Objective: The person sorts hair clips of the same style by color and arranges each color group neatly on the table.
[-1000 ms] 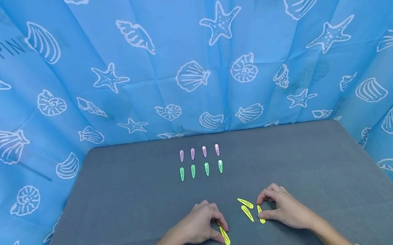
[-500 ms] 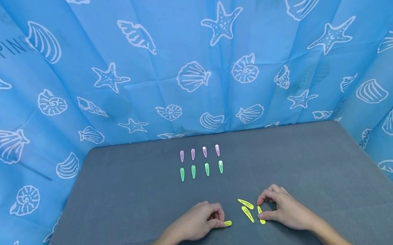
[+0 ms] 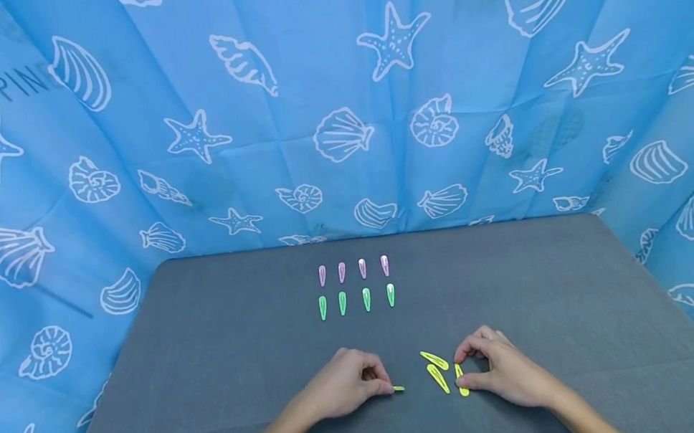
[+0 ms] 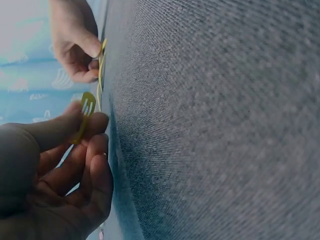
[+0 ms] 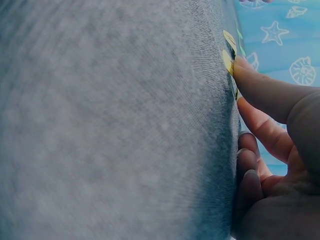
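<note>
My left hand [image 3: 345,386] pinches a yellow snap hair clip [image 4: 87,112] between thumb and forefinger; in the head view it shows edge-on as a thin sliver [image 3: 399,388]. The left wrist view has it tilted upright, raised off the cloth. My right hand [image 3: 505,370] rests low on the table, thumb and forefinger at the two ends of another yellow hair clip [image 3: 461,381] lying on the cloth. Between the hands lie two more yellow clips, the upper one [image 3: 434,360] slanting just above the lower one [image 3: 438,379].
Farther back on the grey cloth-covered table [image 3: 226,347] runs a row of green hair clips [image 3: 342,304], with a row of purple ones [image 3: 342,272] behind it. A blue curtain [image 3: 286,144] with white seashells and starfish hangs around the table's back and sides.
My left hand has lifted its yellow clip off the cloth and turned it from flat to edge-on, moving slightly away from me. The right hand and its clip have stayed put.
</note>
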Demonstrator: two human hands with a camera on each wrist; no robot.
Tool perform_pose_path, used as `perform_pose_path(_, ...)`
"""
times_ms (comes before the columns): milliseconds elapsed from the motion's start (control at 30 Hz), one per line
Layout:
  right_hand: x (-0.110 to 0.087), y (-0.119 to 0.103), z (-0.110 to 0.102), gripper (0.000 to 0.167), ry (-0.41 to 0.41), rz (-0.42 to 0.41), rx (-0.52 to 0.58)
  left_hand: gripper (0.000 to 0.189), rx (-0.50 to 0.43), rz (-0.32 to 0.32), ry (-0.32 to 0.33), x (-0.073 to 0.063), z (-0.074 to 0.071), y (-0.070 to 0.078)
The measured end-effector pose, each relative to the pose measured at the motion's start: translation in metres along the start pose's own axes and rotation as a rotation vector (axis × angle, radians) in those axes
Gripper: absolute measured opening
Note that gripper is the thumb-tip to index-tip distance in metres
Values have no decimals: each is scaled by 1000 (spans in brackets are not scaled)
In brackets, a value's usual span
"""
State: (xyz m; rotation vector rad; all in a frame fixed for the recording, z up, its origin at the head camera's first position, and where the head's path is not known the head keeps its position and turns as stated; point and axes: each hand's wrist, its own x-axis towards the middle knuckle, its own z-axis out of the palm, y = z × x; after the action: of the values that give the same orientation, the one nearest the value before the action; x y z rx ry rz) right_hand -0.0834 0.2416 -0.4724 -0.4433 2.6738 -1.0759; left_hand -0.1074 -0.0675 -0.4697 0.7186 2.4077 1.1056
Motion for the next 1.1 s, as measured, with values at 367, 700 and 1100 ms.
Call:
perform_pose_path(367,0,1,1,27,-4,7,16,20,72,-12,128,-1,-24,-11)
perform_pose_path(700,0,3,2,27,15,-8,10,6,-65,-224,334,-8,-56,-43)
perform_pose_path(1100,-1,2,1,26,20,-6,6,14,-17,-261,384,-9,-62,-70)
